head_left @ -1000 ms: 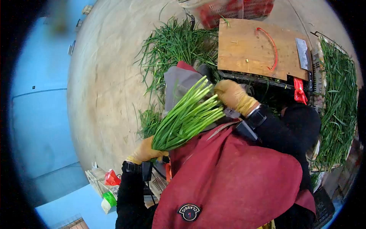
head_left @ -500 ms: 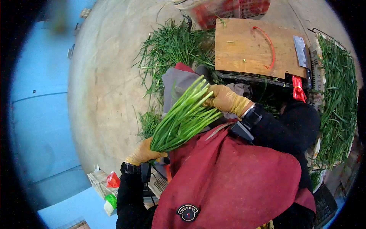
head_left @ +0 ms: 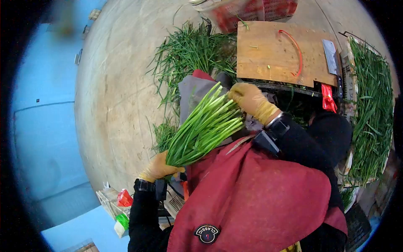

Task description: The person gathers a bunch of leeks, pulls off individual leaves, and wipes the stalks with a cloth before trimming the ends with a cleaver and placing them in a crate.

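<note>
A bunch of long green stalks (head_left: 201, 130) lies slanted over my lap, its pale cut ends toward the upper right. My left hand (head_left: 159, 167), in a yellowish glove, is wrapped round the leafy lower end. At the pale ends is my right hand (head_left: 248, 101), gloved the same way, with its fingers curled in at the stalk tips; whether it pinches a stalk is too small to tell. Beneath the bunch are a dark red apron (head_left: 260, 189) and grey cloth.
Loose greens (head_left: 193, 50) are heaped on the floor ahead. A wooden board (head_left: 281, 52) at the upper right carries a red strip (head_left: 299, 52) and a cleaver (head_left: 330, 56). Beyond it stands a red crate (head_left: 252, 14). A long crate of greens (head_left: 369, 113) stands far right.
My right hand has shifted slightly up along the pale stalk ends, and the ends look more fanned out. My left hand has kept its hold in the same place.
</note>
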Motion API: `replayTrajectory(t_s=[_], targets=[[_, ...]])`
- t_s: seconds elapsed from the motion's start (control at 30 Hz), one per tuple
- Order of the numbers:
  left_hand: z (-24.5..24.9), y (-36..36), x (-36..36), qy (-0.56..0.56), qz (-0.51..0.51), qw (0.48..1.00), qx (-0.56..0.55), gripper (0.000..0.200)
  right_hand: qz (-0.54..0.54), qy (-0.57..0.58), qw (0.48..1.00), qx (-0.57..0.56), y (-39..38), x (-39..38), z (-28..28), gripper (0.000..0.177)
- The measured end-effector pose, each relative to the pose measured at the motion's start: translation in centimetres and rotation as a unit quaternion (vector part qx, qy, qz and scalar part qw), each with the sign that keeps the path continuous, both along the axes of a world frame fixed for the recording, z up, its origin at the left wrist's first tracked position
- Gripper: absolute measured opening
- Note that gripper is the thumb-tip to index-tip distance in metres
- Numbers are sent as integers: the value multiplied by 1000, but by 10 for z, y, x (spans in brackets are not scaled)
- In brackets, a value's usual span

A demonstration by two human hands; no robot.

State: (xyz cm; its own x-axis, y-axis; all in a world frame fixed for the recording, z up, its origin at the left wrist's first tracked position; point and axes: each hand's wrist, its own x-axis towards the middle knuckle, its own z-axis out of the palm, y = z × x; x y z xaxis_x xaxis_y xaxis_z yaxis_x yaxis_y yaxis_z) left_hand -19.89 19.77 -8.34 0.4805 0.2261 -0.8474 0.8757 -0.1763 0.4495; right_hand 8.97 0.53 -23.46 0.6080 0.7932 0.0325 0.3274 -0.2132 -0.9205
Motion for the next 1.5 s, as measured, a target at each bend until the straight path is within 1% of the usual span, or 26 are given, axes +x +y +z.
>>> replayTrajectory(t_s=[0.07,0.17,0.2,0.27,0.3,0.33,0.43,0.53,0.63,0.73,0.83,0.93,1.03,1.07,1.17,1.2,1.3,1.4,1.47,1.5], targets=[[5,-8,5,-8,16,1000,10,32,-27,20,999,-19,-14,7,20,30],[4,-8,4,2,-24,999,35,32,9,108,993,40,-34,0,30,32],[4,-9,4,-3,-7,1000,28,33,23,70,995,68,-36,-7,26,32],[3,-12,4,-16,26,999,13,33,63,-8,996,58,-37,-14,21,30],[3,-12,4,-17,22,999,18,33,83,-47,994,55,-35,-18,17,29],[1,-12,2,-18,19,999,23,33,66,-54,993,87,-32,-23,15,28],[-1,-11,-3,-17,24,999,22,34,81,1,997,-5,-32,-27,22,27],[-1,-9,-1,-19,10,1000,16,34,37,18,999,-31,-27,-28,13,27],[3,-10,1,-20,16,1000,9,34,21,-38,999,-19,-20,-26,10,29],[5,-12,4,-14,17,1000,-4,35,57,-106,991,-54,-19,-23,11,28],[3,-10,3,-18,17,1000,-14,35,92,69,988,-103,-18,-20,8,29],[-1,-7,0,-18,25,999,-19,36,128,156,977,-62,-14,-24,-4,29],[0,-7,2,-13,14,1000,-10,36,177,152,966,-113,-9,-16,6,30],[1,-8,3,-11,6,1000,-5,36,157,239,948,-142,-7,-17,12,29],[2,-9,4,-9,12,1000,-7,37,134,291,945,-64,-3,-22,0,30],[2,-8,4,-9,11,1000,-10,38,113,296,948,-7,-1,-28,-16,31],[2,-7,4,-7,10,1000,-16,39,102,356,926,77,-2,-37,-25,35],[1,-7,8,-3,-4,1000,-14,39,221,297,928,-41,-8,-22,-4,37],[-4,-3,2,-9,-26,1000,-6,39,232,230,944,-51,-10,-18,6,38],[-6,-3,1,-7,-16,1000,-10,39,237,197,950,-56,-10,-18,8,39]])
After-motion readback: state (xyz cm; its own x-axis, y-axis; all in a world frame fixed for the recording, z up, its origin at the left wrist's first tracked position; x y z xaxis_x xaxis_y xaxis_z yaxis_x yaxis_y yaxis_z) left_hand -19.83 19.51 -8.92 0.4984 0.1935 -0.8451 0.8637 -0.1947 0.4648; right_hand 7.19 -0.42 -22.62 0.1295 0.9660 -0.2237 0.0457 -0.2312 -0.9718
